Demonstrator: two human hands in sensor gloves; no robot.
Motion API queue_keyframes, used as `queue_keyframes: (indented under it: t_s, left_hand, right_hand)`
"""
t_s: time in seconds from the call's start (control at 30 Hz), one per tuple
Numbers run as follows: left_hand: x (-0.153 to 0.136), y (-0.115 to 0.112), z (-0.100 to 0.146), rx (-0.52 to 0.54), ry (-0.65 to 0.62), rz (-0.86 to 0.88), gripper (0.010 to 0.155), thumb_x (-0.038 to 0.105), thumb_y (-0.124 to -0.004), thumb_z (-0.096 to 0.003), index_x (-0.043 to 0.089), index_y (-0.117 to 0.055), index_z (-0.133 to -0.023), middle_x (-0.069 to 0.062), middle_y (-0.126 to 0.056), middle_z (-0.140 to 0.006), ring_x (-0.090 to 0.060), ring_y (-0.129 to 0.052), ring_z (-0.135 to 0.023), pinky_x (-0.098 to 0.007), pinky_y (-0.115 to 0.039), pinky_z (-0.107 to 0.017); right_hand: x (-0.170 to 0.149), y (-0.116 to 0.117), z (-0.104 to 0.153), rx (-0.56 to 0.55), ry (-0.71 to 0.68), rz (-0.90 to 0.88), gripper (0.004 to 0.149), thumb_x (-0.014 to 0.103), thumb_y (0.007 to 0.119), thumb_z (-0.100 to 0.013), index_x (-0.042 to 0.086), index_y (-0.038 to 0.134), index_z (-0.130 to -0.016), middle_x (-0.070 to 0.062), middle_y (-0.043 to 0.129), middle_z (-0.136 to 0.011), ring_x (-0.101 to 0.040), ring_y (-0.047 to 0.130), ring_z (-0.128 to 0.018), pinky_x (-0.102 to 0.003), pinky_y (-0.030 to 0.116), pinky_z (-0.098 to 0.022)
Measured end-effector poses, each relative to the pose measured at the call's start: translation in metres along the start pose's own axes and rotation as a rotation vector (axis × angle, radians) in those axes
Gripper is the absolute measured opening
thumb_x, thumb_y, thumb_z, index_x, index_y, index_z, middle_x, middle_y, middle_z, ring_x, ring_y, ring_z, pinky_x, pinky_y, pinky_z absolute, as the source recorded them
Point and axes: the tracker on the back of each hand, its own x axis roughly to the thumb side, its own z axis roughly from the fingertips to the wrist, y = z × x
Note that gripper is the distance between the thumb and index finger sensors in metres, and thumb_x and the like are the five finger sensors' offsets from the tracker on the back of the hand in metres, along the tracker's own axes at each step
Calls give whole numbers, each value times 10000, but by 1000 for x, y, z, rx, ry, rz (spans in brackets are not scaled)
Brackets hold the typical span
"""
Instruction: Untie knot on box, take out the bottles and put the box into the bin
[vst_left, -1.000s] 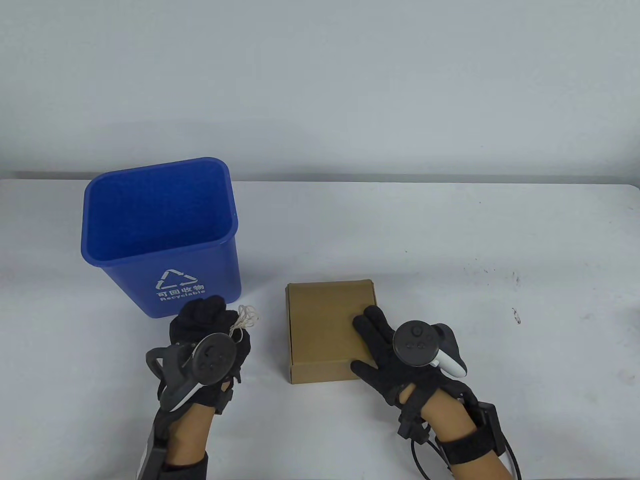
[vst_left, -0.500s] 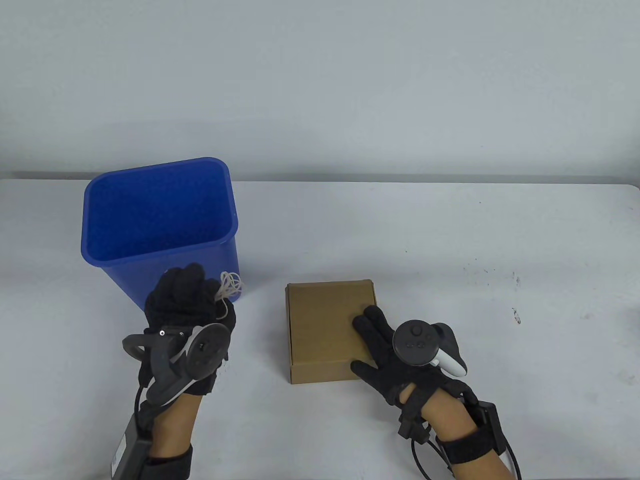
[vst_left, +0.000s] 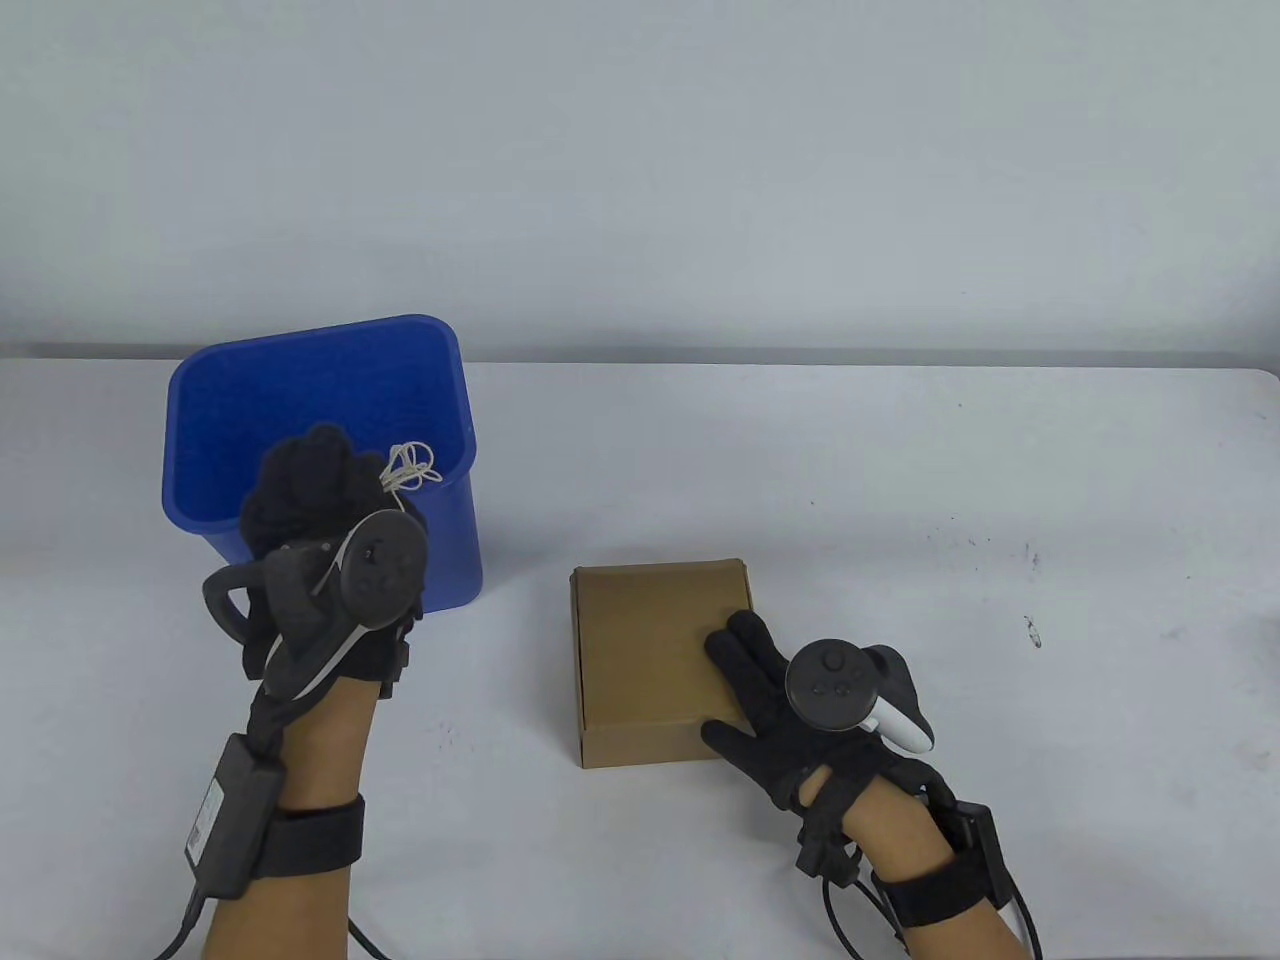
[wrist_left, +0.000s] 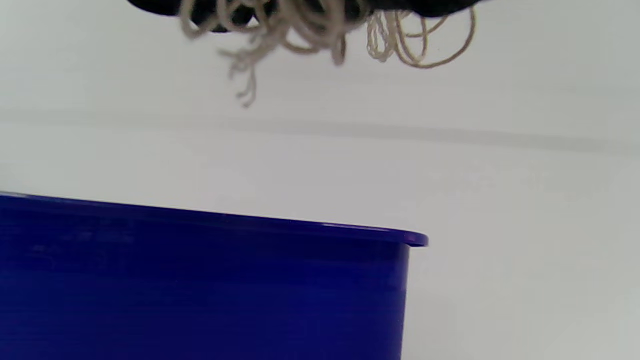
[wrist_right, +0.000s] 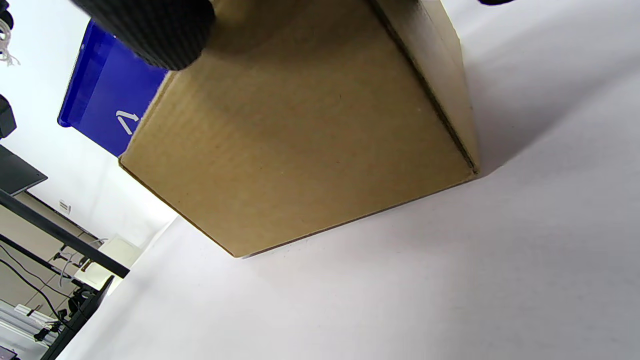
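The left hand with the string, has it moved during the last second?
Yes. The left hand rose from beside the brown cardboard box to above the blue plastic bin.

- One bin (vst_left: 330, 400) is seen.
- One box (vst_left: 650, 650) is seen.
- One bundle of string (vst_left: 410, 468) is counted.
- Two gloved hands are counted: the left hand (vst_left: 320, 500) and the right hand (vst_left: 790, 720).
- Two trackers are seen, one strapped to each hand.
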Motion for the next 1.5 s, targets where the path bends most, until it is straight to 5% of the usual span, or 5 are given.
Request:
queue_keyframes:
  t_s: [0.23, 0.3, 0.37, 0.73, 1.5]
  left_hand:
    - [-12, -1, -17, -30, 100, 26, 379, 326, -495, -515, 215, -522, -876, -51, -245, -1060, -412, -352, -1001, -550, -430, -731]
    - [-23, -8, -24, -180, 275, 30, 749, 396, -677, -507, 126, -320, -1108, -128, -134, -1119, -468, -306, -1035, -590, -397, -761]
    - [-33, -16, -29, -277, 333, 151, 906, 360, -767, -492, 135, -152, -1118, -149, -19, -1128, -482, -271, -1062, -603, -374, -780]
    - [-39, -22, -20, -179, 290, 99, 840, 357, -875, -447, 101, -463, -1133, -143, -241, -1163, -462, -476, -1023, -578, -514, -734]
    - [5, -44, 67, -208, -1, 315, 789, 366, -814, -489, 82, -461, -1135, -164, -273, -1169, -493, -419, -1027, -615, -444, -740]
  right_hand:
    - [0, 0, 0, 2, -1, -1, 789, 505, 607, -525, 238, 82, -1048, 10, -153, -1036, -637, 252, -956, -709, 360, -644]
    - [0, 0, 0, 2, -2, 0, 788, 505, 607, -525, 237, 83, -1048, 10, -153, -1036, -636, 250, -957, -709, 360, -644]
    - [0, 0, 0, 2, -2, 0, 789, 506, 607, -525, 237, 81, -1048, 10, -153, -1036, -636, 252, -957, -709, 360, -644]
    - [0, 0, 0, 3, -2, -1, 788, 506, 607, -525, 238, 82, -1048, 10, -153, -1036, -636, 252, -957, -708, 360, -644]
    - [1, 0, 0, 0, -1, 7, 790, 505, 608, -525, 236, 81, -1048, 9, -153, -1036, -636, 255, -956, -708, 362, -644]
